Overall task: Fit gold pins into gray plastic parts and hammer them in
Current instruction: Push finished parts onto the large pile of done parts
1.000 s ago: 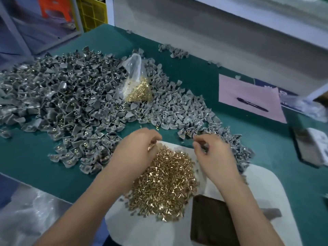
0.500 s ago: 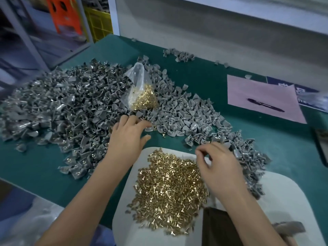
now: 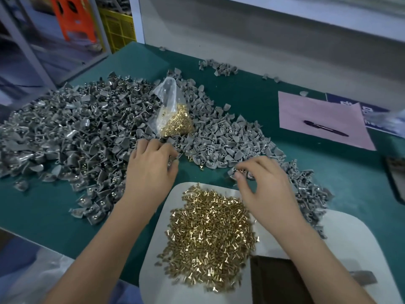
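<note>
Green table (image 3: 328,172): two hands, one bag (image 3: 173,115).

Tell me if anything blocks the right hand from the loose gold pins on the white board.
Nothing visible does. The right hand hovers at the far edge of the white board, and the gold pins lie uncovered just beside it.

Both bare forearms reach forward from the near edge, palms turned down. The left hand (image 3: 151,165) lies further out, its fingers bent at the tips and spread loosely. The right hand (image 3: 262,185) arches — fingers curled downward, thumb swung in toward the fingertips — whether it pinches anything cannot be told
</note>
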Demonstrator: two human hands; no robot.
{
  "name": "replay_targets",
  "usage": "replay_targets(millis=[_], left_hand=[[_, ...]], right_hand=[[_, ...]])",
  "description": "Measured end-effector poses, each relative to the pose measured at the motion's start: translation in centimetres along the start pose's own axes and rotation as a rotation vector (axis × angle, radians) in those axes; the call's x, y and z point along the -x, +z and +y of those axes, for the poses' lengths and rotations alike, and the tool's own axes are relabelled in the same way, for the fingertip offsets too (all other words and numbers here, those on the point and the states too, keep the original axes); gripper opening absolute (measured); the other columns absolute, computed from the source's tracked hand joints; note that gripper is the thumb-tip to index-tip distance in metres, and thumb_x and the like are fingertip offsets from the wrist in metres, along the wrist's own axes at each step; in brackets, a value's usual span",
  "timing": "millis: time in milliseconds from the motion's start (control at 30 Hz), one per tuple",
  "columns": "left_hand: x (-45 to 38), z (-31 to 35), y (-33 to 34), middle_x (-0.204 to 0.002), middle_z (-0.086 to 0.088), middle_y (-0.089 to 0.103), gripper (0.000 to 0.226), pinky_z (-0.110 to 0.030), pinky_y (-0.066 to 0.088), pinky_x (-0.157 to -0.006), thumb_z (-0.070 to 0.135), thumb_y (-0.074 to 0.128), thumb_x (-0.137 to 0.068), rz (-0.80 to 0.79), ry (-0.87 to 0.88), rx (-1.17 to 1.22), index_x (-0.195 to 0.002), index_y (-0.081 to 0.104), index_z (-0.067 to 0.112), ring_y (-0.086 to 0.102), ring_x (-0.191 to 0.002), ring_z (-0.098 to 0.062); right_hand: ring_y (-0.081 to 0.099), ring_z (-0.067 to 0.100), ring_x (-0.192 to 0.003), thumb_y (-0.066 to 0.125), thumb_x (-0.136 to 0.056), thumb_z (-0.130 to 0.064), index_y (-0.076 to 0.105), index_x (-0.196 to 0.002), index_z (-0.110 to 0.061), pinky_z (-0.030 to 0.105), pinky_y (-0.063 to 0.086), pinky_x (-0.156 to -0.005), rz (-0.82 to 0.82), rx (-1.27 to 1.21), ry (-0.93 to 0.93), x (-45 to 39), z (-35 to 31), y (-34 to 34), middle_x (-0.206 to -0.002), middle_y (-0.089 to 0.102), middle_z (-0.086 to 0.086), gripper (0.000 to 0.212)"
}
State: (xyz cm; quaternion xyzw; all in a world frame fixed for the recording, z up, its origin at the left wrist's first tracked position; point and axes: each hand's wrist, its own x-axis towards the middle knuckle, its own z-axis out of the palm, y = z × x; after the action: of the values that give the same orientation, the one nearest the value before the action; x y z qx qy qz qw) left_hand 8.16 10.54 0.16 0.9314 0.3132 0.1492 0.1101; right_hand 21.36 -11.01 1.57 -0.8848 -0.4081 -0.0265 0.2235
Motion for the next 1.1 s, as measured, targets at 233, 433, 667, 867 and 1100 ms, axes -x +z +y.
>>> replay_targets(millis=[233, 433, 667, 867, 1100], left_hand=[[-4.8, 5.6, 2.6, -0.128, 0.001, 0.057, 0.030, -0.037, 0.038, -0.107, 0.023, 0.045, -0.104, -0.146, 0.281, 0.419, -0.131, 0.060, 0.019, 0.041, -0.126, -0.019], [-10.6, 9.5, 7.0, -0.161, -0.016, 0.025, 0.052, -0.047, 0.010, -0.124, 0.034, 0.028, -0.106, -0.218, 0.224, 0.117, -0.154, 0.030, 0.012, 0.010, -0.153, -0.032], [-18.4, 10.6, 8.2, -0.166, -0.022, 0.001, 0.066, -0.049, 0.000, -0.125, 0.045, 0.013, -0.106, -0.275, -0.040, -0.126, -0.160, 0.005, 0.007, -0.007, -0.154, -0.037], [-26.6, 8.2, 7.1, -0.165, -0.024, -0.008, 0.074, -0.051, -0.005, -0.124, 0.051, 0.012, -0.104, -0.327, -0.330, -0.039, -0.158, -0.004, 0.004, -0.014, -0.152, -0.041], [-32.3, 4.1, 8.3, -0.164, -0.025, -0.014, 0.081, -0.060, -0.006, -0.121, 0.065, 0.015, -0.100, -0.426, -0.526, -0.157, -0.159, -0.010, 0.015, -0.015, -0.150, -0.046]], right_hand=[[0.037, 0.019, -0.141, 0.036, -0.105, -0.038, 0.048, -0.145, -0.027, 0.049, 0.034, -0.118, -0.023, 0.019, 0.145, -5.8, 4.4, -0.3, -0.149, 0.047, -0.001, 0.044], [0.023, 0.030, -0.150, 0.032, -0.106, -0.044, 0.038, -0.155, -0.029, 0.054, 0.024, -0.119, -0.200, 0.024, 0.254, -11.6, 7.4, 1.2, -0.164, 0.029, 0.007, 0.051], [0.002, 0.027, -0.157, 0.029, -0.105, -0.055, 0.021, -0.159, -0.038, 0.052, 0.004, -0.125, -0.308, 0.151, 0.108, -17.5, 8.3, 4.0, -0.171, 0.007, 0.003, 0.057], [-0.002, 0.025, -0.157, 0.026, -0.102, -0.066, 0.018, -0.159, -0.044, 0.050, 0.008, -0.124, -0.357, 0.067, 0.012, -22.4, 8.4, 5.2, -0.171, 0.003, -0.003, 0.062], [-0.007, 0.013, -0.156, 0.027, -0.093, -0.080, 0.014, -0.158, -0.048, 0.046, 0.004, -0.124, -0.437, 0.069, -0.147, -26.5, 7.7, 7.2, -0.170, -0.004, -0.015, 0.074]])
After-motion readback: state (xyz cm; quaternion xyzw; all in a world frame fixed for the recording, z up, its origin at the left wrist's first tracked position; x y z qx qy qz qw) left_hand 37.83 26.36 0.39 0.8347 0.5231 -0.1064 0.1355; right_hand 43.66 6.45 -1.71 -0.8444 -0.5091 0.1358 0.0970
